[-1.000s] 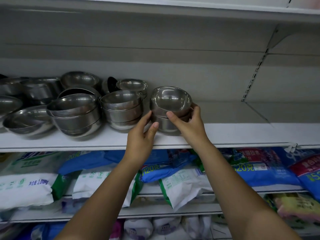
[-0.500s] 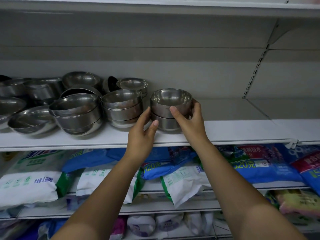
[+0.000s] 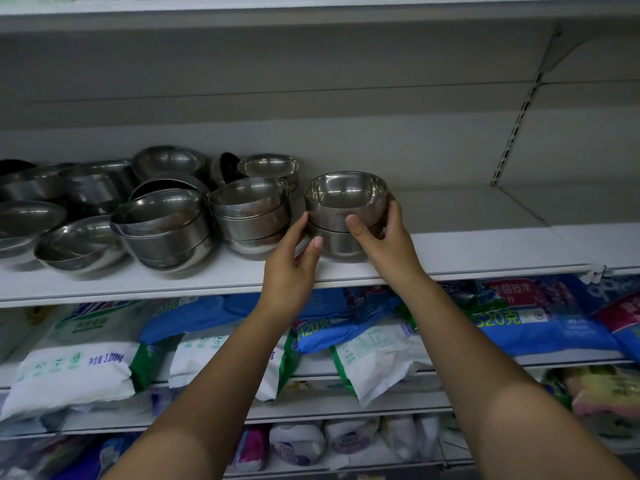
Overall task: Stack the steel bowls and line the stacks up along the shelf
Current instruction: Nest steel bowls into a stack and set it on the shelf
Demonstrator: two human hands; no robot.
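A small stack of steel bowls [image 3: 341, 206] stands on the white shelf [image 3: 485, 251], at the right end of the row. My right hand [image 3: 384, 237] grips this stack, thumb on its front and fingers curled round its right side. My left hand [image 3: 294, 268] reaches up on the stack's left side, with straight fingertips touching the lower bowl. To the left stand a three-bowl stack [image 3: 251, 216] and a bigger, tilted stack [image 3: 162, 230].
Loose bowls [image 3: 69, 244] and more stacks fill the shelf's left half, some at the back [image 3: 270, 166]. To the right of the held stack is bare shelf up to a slotted upright [image 3: 516, 126]. The shelves below hold detergent bags [image 3: 76, 362].
The top bowl, tilted a second ago, now sits level on the lower bowl. Both hands stay at the stack; my left hand has shifted up slightly against it.
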